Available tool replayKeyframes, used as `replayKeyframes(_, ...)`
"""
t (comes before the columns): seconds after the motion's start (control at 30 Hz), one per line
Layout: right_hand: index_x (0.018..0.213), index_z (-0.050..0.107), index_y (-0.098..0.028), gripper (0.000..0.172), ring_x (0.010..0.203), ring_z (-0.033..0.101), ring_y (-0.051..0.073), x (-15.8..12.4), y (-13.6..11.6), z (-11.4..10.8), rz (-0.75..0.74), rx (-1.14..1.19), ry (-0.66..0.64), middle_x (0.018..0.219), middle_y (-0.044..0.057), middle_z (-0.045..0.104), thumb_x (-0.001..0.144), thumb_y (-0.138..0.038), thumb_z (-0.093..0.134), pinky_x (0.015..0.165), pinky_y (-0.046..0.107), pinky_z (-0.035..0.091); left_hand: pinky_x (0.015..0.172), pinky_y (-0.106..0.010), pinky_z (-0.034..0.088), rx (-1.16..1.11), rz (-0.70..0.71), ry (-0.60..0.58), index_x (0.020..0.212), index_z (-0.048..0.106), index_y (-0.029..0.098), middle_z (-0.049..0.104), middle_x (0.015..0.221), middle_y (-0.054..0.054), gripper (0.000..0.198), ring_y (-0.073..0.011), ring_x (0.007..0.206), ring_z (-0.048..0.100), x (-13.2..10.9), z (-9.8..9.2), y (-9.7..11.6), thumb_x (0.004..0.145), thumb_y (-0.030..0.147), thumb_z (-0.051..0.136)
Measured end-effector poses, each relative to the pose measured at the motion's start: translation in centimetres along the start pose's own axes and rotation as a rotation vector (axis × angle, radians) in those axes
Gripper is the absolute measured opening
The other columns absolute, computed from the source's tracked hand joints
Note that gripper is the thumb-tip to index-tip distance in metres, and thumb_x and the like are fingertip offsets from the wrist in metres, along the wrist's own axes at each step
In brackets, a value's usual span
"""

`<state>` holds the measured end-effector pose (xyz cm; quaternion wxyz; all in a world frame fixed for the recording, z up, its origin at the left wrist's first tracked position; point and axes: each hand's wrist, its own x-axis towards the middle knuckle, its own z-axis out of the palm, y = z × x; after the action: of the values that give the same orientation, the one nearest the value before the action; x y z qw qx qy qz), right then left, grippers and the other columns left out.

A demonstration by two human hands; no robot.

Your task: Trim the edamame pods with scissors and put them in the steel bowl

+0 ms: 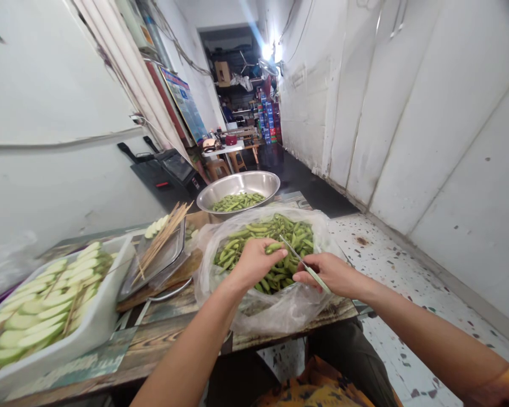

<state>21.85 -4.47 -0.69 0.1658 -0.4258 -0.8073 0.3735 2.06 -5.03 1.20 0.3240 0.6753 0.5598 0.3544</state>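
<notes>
My left hand (258,260) is closed in a pinch on a green soybean pod (274,247), above the heap of pods. My right hand (326,274) grips a pair of scissors (316,276) with a pale green handle. Their thin metal blades point up and left, the tips close to the pod in my left hand. Whether the blades are apart I cannot tell. Both hands are over a clear plastic bag (275,316), spread wide and full of green soybean pods (254,229). Behind it stands a steel bowl (274,183) with more pods (237,200) inside.
On the wooden table (152,345), a white tub (95,333) at left holds skewered pale green slices (46,305). Beside it, thin wooden sticks (165,232) lie across a metal tray (176,249). A white wall (407,113) runs along the right, beyond the speckled floor (407,294).
</notes>
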Motion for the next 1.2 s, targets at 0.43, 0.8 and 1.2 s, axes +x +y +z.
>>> replayKeyframes(0.43, 0.062, 0.058, -0.016, 0.040, 0.049, 0.046, 0.011, 0.2, 0.0, 0.4, -0.022, -0.028, 0.037, 0.050, -0.003, 0.047, 0.074, -0.054, 0.061, 0.044, 0.021, 0.028, 0.055, -0.021, 0.035, -0.161, -0.042, -0.087, 0.064, 0.063, 0.013, 0.056, 0.061, 0.003, 0.020, -0.0090, 0.056, 0.047, -0.3, -0.6, -0.3, 0.069, 0.033, 0.065)
replayKeyframes(0.8, 0.080, 0.057, -0.015, 0.039, 0.038, 0.045, 0.009, 0.9, -0.6, 0.3, 0.048, 0.418, -0.066, 0.049, -0.003, 0.054, 0.078, -0.054, 0.057, 0.036, 0.018, 0.035, 0.037, -0.012, 0.019, -0.822, -0.244, -0.008, 0.071, 0.055, 0.010, 0.057, 0.069, -0.002, 0.027, -0.0019, 0.049, 0.044, 0.1, -0.7, -0.6, 0.065, 0.030, 0.072)
replayKeyframes(1.2, 0.064, 0.049, -0.016, 0.039, 0.034, 0.042, 0.006, 1.2, -1.9, 1.1, 0.075, 0.484, -0.079, 0.046, -0.004, 0.053, 0.078, -0.051, 0.058, 0.032, 0.017, 0.034, 0.034, -0.011, 0.018, -0.909, -0.259, 0.061, 0.059, 0.052, 0.010, 0.060, 0.063, -0.004, 0.024, -0.0017, 0.046, 0.044, -0.7, 0.1, -0.2, 0.063, 0.023, 0.071)
